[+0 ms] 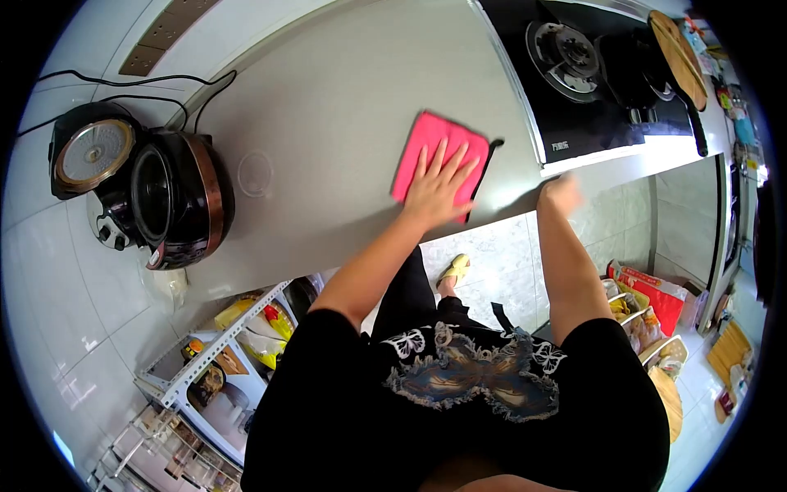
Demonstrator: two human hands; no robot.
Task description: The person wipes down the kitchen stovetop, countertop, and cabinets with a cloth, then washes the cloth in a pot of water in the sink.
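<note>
A folded pink cloth (436,131) with a dark edge and a small black loop lies on the grey countertop (352,74). My left hand (440,187) rests flat on top of it, fingers spread and pressing it to the surface. Off to the right, my right hand (561,195) is beside the counter's front edge, just below the corner of the stove. Motion blurs it, so its fingers cannot be made out, and no object shows in it.
A black rice cooker (184,193) with its lid raised stands at the counter's left end, cables behind it. The black gas stove (590,107) is at right, with a black pan and a wooden lid (679,57). Below left is a white rack (225,336) of packages.
</note>
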